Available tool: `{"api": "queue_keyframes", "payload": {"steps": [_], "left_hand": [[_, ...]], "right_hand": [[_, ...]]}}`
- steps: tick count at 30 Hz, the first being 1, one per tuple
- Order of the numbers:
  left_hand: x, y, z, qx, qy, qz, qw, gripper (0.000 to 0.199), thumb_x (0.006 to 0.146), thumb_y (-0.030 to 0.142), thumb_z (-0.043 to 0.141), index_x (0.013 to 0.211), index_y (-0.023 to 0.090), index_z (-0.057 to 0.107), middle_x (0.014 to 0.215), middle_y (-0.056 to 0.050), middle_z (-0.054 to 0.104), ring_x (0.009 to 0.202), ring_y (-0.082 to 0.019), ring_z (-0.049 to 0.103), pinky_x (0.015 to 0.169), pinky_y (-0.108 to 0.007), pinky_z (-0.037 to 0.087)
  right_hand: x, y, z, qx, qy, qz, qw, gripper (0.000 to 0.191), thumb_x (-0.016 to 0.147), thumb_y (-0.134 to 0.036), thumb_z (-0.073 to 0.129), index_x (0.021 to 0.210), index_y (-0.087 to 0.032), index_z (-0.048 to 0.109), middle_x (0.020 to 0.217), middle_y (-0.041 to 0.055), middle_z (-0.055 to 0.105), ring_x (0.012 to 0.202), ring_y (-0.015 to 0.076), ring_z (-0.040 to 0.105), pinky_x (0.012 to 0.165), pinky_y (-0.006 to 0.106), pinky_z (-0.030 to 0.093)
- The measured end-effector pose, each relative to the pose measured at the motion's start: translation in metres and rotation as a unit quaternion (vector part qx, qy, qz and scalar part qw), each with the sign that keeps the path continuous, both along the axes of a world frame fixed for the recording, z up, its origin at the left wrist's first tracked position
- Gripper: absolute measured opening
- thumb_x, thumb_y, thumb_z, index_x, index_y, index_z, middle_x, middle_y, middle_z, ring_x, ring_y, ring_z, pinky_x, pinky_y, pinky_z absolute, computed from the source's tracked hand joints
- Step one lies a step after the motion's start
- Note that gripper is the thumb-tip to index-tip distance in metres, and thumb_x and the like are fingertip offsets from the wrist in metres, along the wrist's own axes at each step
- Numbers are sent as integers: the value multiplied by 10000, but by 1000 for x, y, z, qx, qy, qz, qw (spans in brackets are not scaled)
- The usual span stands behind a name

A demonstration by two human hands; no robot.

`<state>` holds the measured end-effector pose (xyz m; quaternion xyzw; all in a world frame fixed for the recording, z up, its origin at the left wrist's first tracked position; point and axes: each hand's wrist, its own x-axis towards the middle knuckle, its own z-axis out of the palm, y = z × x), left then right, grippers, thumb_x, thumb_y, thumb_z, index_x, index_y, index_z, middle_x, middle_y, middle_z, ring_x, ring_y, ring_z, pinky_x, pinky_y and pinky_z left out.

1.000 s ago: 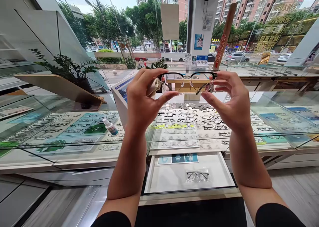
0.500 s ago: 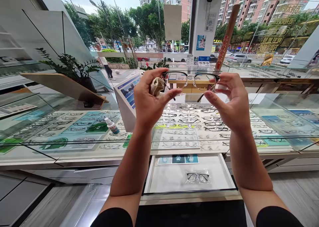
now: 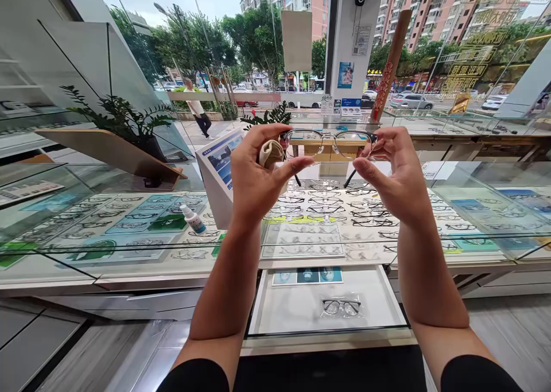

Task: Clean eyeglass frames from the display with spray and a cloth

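A pair of eyeglasses (image 3: 328, 135) with a dark upper rim and clear lenses is held up between my two hands, above the glass counter. My left hand (image 3: 258, 174) grips its left end between thumb and fingers, with a beige cloth (image 3: 272, 152) bunched in the same hand. At the other end, my right hand (image 3: 398, 177) pinches the frame by its right corner, fingers curled. The dark temple tips hang below the lenses, pointing away from me.
Rows of eyeglass frames (image 3: 326, 201) lie inside the glass display counter. A white spray bottle (image 3: 193, 218) and a sign stand (image 3: 218, 171) are on top at left. Below, an open drawer (image 3: 297, 317) holds bagged glasses (image 3: 341, 306). A potted plant (image 3: 129, 119) stands farther left.
The eyeglasses have tilted slightly, so the lenses look flatter and the temple tips show lower. Both hands keep their hold. Outside, a passer-by has moved right.
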<state>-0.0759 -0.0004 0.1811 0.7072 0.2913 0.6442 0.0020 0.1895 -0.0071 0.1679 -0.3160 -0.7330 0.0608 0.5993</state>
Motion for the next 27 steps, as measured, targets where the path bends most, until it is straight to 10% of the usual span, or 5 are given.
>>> {"api": "queue_keyframes", "payload": {"steps": [27], "left_hand": [[-2,26,-20,-14,-1,29,999,638,852,653,882,1370,339,684,1184,-60,759,811,-180,670,690,-355,554]], "right_hand": [[-9,-7,1,41,16,-97,994,476,929,-624,803,1301,-353,679,1160,63,742,1081,301,730,1048,566,607]]}}
